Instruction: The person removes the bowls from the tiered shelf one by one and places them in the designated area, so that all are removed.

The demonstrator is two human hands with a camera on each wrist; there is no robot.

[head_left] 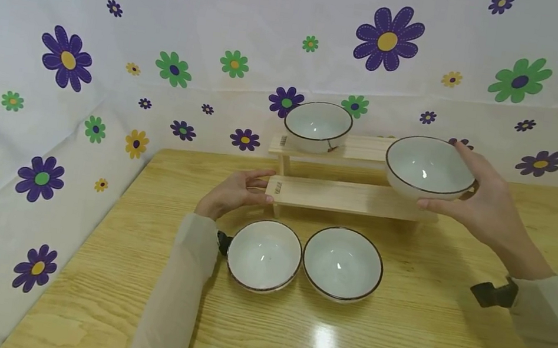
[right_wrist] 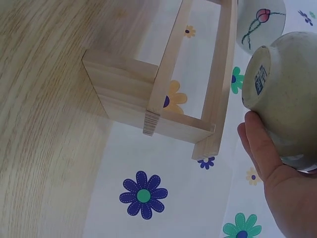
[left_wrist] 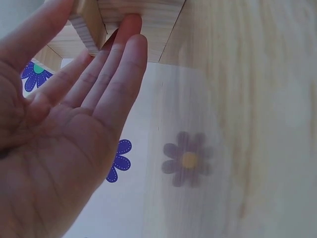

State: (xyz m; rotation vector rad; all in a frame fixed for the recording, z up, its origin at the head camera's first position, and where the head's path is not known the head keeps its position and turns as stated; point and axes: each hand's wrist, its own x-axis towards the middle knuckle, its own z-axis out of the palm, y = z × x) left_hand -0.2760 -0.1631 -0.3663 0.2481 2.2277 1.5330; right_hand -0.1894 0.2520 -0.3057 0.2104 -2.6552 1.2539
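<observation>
My right hand grips a white bowl with a dark rim, thumb at the near side and fingers at the far side. The bowl is held above the right part of a two-step wooden rack. In the right wrist view the bowl's underside shows a blue mark, apart from the rack. My left hand holds the left end of the lower step; the left wrist view has the fingers reaching beneath the wood. Another bowl stands on the upper step's left part.
Two more dark-rimmed bowls, a left one and a right one, stand side by side on the wooden table in front of the rack. A flower-printed white cloth hangs behind and along the left.
</observation>
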